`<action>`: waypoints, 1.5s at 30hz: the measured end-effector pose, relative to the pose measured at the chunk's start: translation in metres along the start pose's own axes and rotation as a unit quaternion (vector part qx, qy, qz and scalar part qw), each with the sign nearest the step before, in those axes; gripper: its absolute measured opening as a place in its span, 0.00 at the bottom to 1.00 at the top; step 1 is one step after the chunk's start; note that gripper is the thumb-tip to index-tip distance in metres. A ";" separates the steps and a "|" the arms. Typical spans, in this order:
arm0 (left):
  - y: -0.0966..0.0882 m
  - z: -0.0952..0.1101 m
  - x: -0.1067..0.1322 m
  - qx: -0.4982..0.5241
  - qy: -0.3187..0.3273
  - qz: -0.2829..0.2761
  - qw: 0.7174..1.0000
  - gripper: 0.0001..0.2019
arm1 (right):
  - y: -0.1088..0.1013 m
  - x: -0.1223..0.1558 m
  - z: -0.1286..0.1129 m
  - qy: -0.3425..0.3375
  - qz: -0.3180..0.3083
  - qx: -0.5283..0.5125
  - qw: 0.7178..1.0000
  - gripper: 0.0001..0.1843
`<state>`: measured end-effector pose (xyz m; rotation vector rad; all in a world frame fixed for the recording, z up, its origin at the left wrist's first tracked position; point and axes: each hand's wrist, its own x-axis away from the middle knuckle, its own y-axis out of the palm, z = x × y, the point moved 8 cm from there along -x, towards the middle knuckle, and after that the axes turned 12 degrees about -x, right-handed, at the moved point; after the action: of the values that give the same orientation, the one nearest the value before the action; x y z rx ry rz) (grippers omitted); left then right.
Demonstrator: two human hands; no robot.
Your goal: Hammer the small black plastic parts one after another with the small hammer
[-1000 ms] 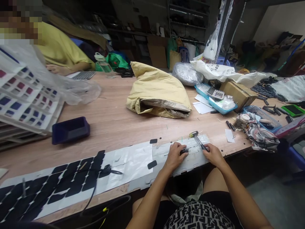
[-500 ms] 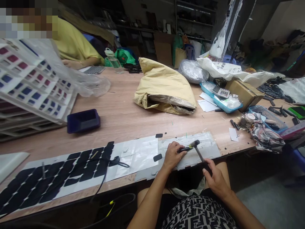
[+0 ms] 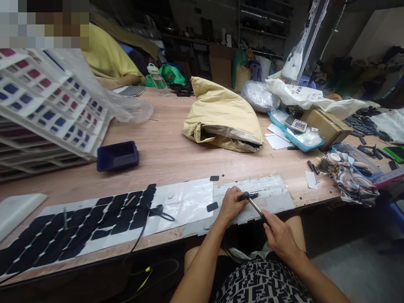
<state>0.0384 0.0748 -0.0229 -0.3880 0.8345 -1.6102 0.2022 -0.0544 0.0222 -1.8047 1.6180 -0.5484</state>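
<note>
My left hand (image 3: pixel 230 205) rests closed on a small dark piece (image 3: pixel 251 195) and pins it on the grey plastic sheet (image 3: pixel 274 198) at the table's near edge. My right hand (image 3: pixel 278 235) grips the handle of a small hammer (image 3: pixel 252 204), whose head sits on the dark piece just beside my left fingers. The sheet joins a long white strip covered with black cut shapes (image 3: pixel 94 223) that runs off to the left, with a black cable (image 3: pixel 158 210) lying over it.
A yellow sack (image 3: pixel 221 113) lies mid-table. A dark blue tray (image 3: pixel 117 155) and stacked sample trays (image 3: pixel 41 109) stand at left. Blue baskets with a calculator (image 3: pixel 295 124), a cardboard box (image 3: pixel 325 124) and tools crowd the right. A person in yellow (image 3: pixel 104 57) sits at the far left.
My right hand drew back from the sheet toward my lap, taking the hammer by its handle; the hammer head swung from the far edge of the sheet onto the piece under my left hand.
</note>
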 end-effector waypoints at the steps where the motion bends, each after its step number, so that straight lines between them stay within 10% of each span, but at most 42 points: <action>1: 0.000 0.000 0.000 0.001 -0.001 0.001 1.000 0.03 | -0.001 0.000 -0.001 -0.001 0.002 -0.001 1.000 0.28; 15: 0.002 -0.001 -0.001 -0.013 0.011 0.007 1.000 0.06 | -0.028 -0.008 0.019 0.026 0.072 -0.075 0.994 0.25; 20: -0.018 0.021 0.015 0.053 0.024 -0.016 0.998 0.08 | -0.054 -0.036 0.067 0.106 0.162 -0.169 0.966 0.23; 26: 0.015 0.056 0.108 0.202 0.038 -0.276 0.939 0.10 | -0.048 -0.054 0.114 0.171 0.159 -0.377 0.896 0.19; 32: 0.091 -0.022 0.149 0.042 -0.180 -0.286 0.940 0.16 | -0.043 -0.055 0.111 0.194 0.135 -0.357 0.904 0.20; 37: 0.106 -0.053 0.149 -0.066 -0.231 -0.317 0.917 0.25 | -0.045 -0.053 0.110 0.203 0.131 -0.321 0.916 0.24; 45: 0.035 0.059 0.115 0.176 -0.025 -0.387 0.905 0.18 | -0.088 -0.075 0.080 0.083 0.171 0.097 0.977 0.26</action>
<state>0.0768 -0.0530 -0.0300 -0.5338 0.3256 -2.4259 0.3085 0.0372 0.0360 -1.3308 1.8661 -0.6830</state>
